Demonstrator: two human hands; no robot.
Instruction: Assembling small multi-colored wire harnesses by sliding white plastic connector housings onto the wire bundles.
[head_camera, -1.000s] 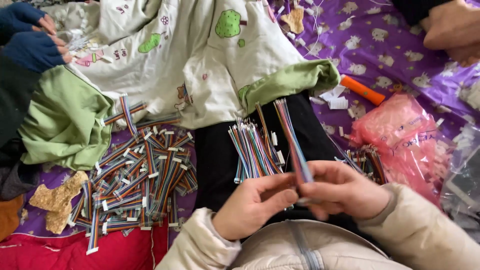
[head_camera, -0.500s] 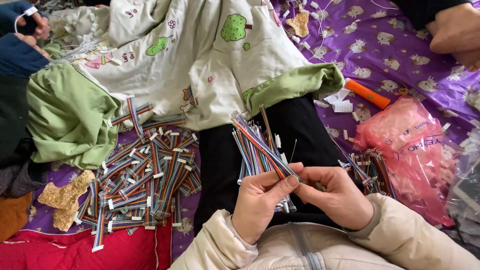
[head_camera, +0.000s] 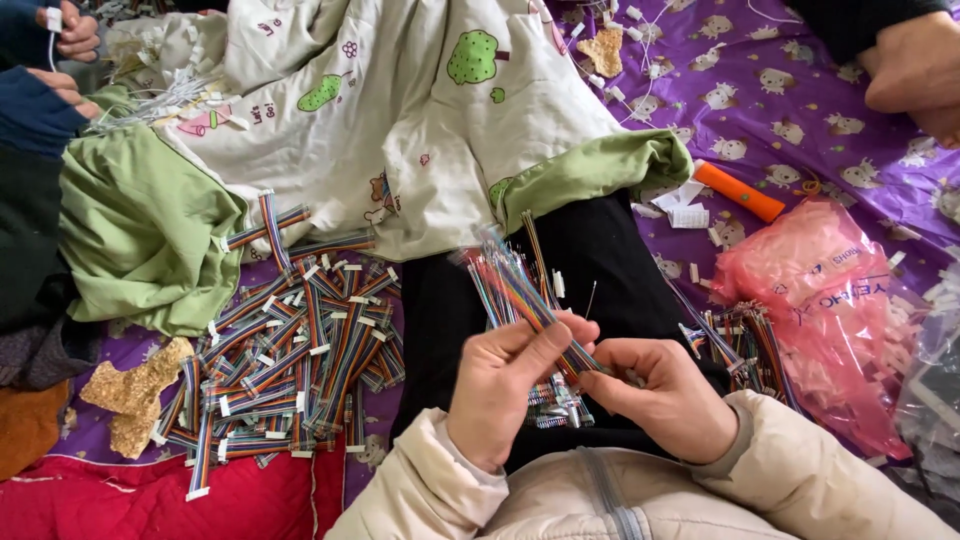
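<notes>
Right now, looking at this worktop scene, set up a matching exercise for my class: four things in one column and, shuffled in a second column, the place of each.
Things:
1. rainbow ribbon cable
2. pile of finished cables
3. orange marker
4. pink plastic bag

Places:
A. far right, beside the person's right arm
B. pinched between left hand and right hand
C. on the purple cloth, above the bag
D. left of the person's lap

Pairs: 1-B, 2-D, 3-C, 4-A
</notes>
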